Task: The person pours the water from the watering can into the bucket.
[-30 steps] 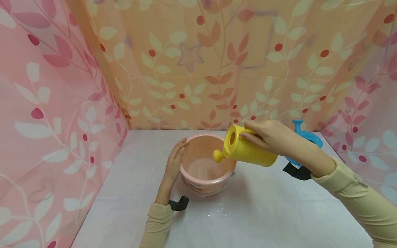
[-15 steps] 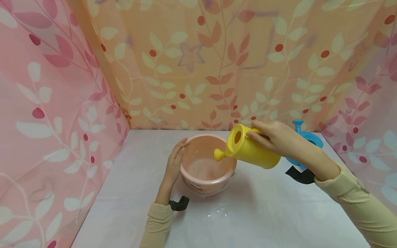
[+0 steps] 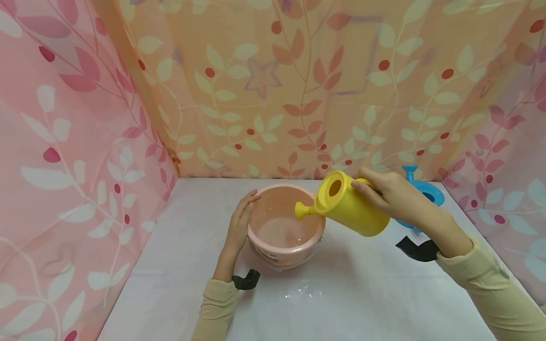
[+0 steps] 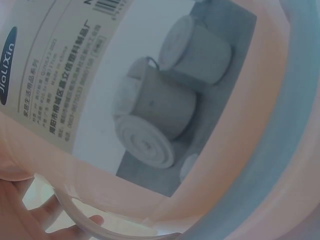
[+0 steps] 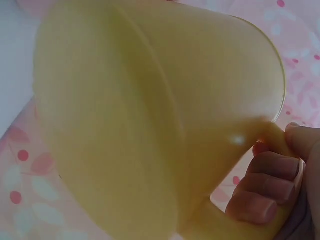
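Note:
A pink plastic bucket [image 3: 286,259] with a printed label [image 4: 150,125] stands upright on the table. My left hand [image 3: 240,225] rests along its left side, fingers fairly straight and fingertips at the rim. My right hand [image 3: 390,192] grips the handle of a yellow watering can [image 3: 358,210]. In the right wrist view the fingers [image 5: 265,187] curl round that handle. The can is tilted, its spout rose [image 3: 301,210] over the inside of the bucket and its round top opening toward the head camera.
A blue watering can [image 3: 431,190] stands at the back right, partly behind the right forearm. Small wet drops [image 3: 304,292] lie on the white table [image 3: 170,284] in front of the bucket. Patterned cloth walls [image 3: 264,118] enclose the back and both sides.
The right hand and yellow watering can have drifted right and slightly down, and the spout now lies closer to level. More drops show on the table. The left hand and bucket stay put.

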A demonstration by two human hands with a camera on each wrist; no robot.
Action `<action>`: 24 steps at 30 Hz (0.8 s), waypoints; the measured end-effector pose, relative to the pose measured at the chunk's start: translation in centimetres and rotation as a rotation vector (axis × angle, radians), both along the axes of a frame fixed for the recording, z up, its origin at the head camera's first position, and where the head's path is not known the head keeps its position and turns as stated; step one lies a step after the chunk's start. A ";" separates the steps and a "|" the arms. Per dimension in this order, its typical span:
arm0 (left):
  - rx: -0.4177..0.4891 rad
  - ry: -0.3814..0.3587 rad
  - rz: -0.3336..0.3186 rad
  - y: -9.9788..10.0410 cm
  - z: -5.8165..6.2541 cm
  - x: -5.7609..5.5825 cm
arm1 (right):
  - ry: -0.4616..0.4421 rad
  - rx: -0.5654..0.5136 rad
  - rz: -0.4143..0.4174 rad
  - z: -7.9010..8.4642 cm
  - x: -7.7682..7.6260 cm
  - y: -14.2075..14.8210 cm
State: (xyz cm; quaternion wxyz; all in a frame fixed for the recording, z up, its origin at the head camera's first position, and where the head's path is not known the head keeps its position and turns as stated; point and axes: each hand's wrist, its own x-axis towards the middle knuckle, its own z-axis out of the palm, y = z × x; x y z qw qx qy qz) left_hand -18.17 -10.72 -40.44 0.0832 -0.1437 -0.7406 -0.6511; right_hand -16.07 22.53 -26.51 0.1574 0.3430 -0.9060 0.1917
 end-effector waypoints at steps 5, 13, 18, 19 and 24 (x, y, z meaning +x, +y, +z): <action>0.001 -0.009 -0.001 0.0 0.0 0.0 | -0.025 -0.053 -0.016 -0.8 0.3 0.7; 0.004 -0.013 -0.004 0.1 0.2 0.0 | -0.016 -0.119 -0.070 -2.0 0.8 1.5; -0.005 -0.012 0.004 0.1 0.2 0.1 | -0.009 -0.162 -0.112 -2.7 1.0 2.0; -0.006 -0.012 0.007 0.1 0.2 0.1 | -0.011 -0.173 -0.117 -2.9 1.0 2.1; -0.013 -0.010 0.009 0.1 0.2 0.2 | -0.029 -0.236 -0.139 -3.8 1.3 2.5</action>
